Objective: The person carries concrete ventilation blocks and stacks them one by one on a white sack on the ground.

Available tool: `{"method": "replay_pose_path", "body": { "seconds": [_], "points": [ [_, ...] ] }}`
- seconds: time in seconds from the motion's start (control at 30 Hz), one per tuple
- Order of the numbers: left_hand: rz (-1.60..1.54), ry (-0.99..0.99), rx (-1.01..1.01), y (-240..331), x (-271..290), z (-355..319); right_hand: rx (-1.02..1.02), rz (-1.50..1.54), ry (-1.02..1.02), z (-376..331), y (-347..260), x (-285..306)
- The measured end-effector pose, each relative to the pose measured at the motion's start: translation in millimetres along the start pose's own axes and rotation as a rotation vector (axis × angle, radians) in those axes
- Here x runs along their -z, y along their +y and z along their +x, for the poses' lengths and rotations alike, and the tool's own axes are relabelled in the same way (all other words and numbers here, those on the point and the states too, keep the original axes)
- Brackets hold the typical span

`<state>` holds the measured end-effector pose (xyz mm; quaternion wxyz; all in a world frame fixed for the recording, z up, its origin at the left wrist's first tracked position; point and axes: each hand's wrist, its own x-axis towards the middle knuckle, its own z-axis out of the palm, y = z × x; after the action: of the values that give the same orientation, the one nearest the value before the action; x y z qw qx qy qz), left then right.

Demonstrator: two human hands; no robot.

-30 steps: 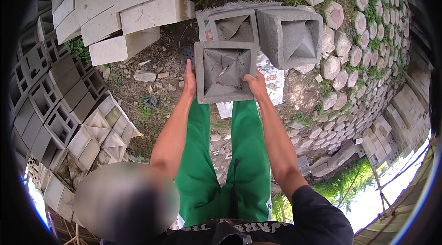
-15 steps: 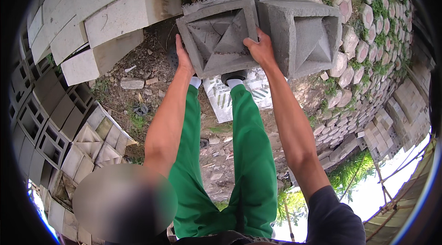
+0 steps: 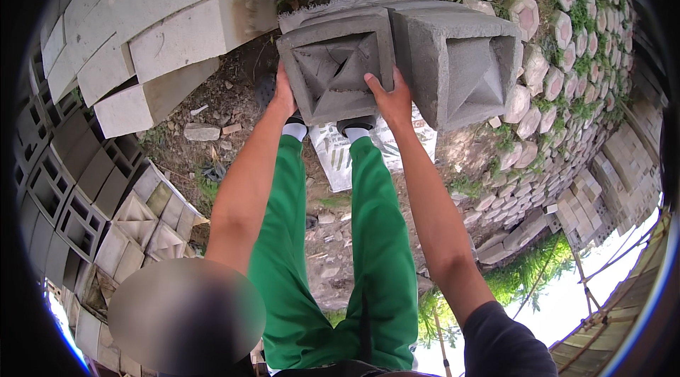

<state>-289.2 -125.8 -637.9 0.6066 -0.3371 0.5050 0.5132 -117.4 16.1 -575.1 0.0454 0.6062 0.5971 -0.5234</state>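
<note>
A square grey concrete block [image 3: 309, 43] with a raised rim and slanted facets sunk in its face stands in front of my feet. My left hand [image 3: 284, 96] presses against its left side near the front corner. On the opposite side, my right hand [image 3: 394, 99] grips the near right corner, thumb over the rim and the other fingers mostly hidden. Close beside it on the right is a similar, taller-looking grey concrete block [image 3: 440, 69], with a narrow gap at the far end. The underside of the held block is hidden.
Pale concrete blocks [image 3: 180, 30] are stacked at the far left, with hollow blocks [image 3: 81, 214] below them. A printed white sack [image 3: 407, 145] lies under my feet. Hexagonal pavers [image 3: 524, 16] and grass cover the right. Stone pieces [image 3: 202, 131] litter the dirt.
My right hand has slid toward me along the block's right side, to its near corner. The held block looks slightly lower and a little smaller in view. My left hand stays on its side.
</note>
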Motion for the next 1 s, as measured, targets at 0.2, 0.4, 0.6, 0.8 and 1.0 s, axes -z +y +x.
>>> {"method": "replay_pose_path", "body": {
  "seconds": [0.2,0.4,0.6,0.8,1.0],
  "points": [
    [-0.039,-0.108,-0.054,27,7,20,-0.323,0.421,0.106,-54,28,-22],
    [-0.080,-0.084,-0.048,33,-20,22,-0.452,1.184,-0.222,-33,70,-54],
    [-0.149,-0.093,-0.111,31,-23,26,-0.400,1.345,-0.165,-28,65,-52],
    [-0.153,-0.082,-0.092,30,-47,22,-0.407,1.409,-0.136,-14,58,-36],
    [-0.091,-0.095,-0.126,27,-56,22,-0.527,1.403,-0.141,-13,64,-23]
  ]
}}
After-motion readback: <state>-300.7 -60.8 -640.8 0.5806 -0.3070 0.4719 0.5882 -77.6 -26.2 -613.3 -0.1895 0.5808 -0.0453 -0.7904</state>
